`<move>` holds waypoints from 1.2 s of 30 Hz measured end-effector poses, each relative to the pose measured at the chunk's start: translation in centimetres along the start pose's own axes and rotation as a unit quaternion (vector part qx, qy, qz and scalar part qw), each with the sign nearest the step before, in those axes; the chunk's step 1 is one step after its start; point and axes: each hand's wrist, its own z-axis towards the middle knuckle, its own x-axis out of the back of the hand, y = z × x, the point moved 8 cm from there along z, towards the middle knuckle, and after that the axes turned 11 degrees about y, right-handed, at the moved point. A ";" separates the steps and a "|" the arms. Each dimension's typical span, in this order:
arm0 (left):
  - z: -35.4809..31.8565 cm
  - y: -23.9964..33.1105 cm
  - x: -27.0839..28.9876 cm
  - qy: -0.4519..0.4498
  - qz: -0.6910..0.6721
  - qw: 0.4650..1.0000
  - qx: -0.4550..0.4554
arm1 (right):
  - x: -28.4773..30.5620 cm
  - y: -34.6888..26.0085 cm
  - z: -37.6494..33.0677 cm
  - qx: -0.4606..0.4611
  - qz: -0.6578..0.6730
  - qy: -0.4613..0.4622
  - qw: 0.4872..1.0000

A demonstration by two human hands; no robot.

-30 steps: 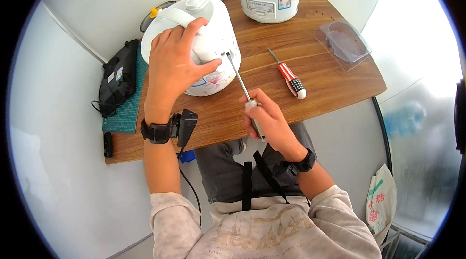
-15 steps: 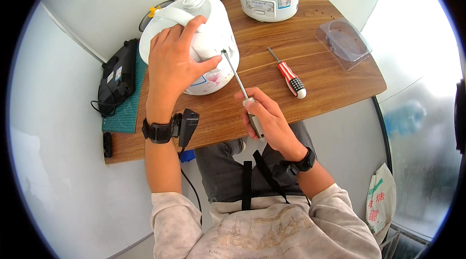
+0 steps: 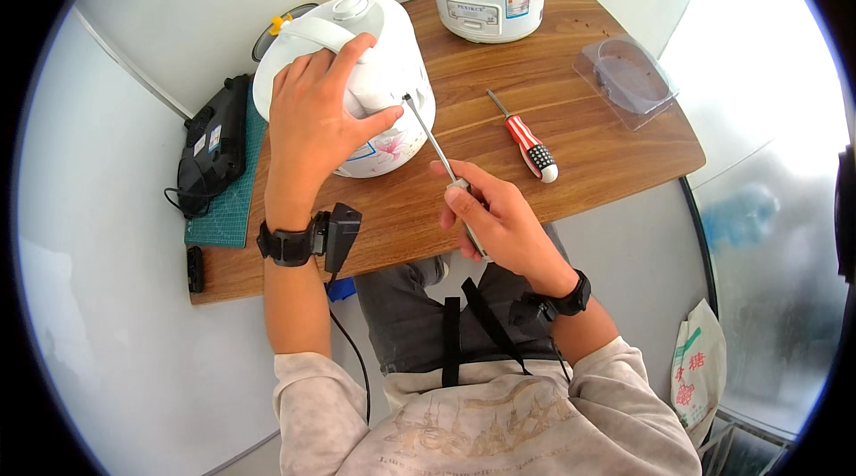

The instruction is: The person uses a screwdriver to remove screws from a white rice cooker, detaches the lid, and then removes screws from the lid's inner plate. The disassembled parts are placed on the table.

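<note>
- Right hand (image 3: 504,217) and its wrist have shifted slightly rightward since the earlier frame, its fingers wrapped around one grey-handled screwdriver (image 3: 435,142); the slim metal shaft's tip meets the nearer cooker.
- Two white, rounded cookers: the nearer one (image 3: 399,44) at upper left of centre, glossy, with a pink flower print; the other (image 3: 481,4) at the top.
- Left hand (image 3: 316,115) spreads over the nearer cooker's lid, gripping its side.
- One spare screwdriver (image 3: 532,146), striped and dotted, right of centre on wood-grain table (image 3: 481,142).
- One clear, moulded plastic tray (image 3: 629,88), upper right.
</note>
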 end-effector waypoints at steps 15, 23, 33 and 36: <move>-0.1 -0.1 0.2 0.012 -0.005 1.000 0.004 | 2.2 -4.3 -0.5 0.315 -0.556 0.251 0.727; 0.2 -0.5 0.1 -0.015 -0.030 0.999 0.021 | 2.8 -2.0 0.3 0.227 -0.361 0.133 0.895; -0.1 -0.4 0.3 -0.045 -0.042 0.998 0.028 | 0.5 2.0 -0.5 -0.006 0.079 0.006 0.997; -0.2 -0.4 0.4 -0.036 -0.032 0.999 0.020 | 0.1 1.9 -1.0 -0.041 0.098 -0.004 0.994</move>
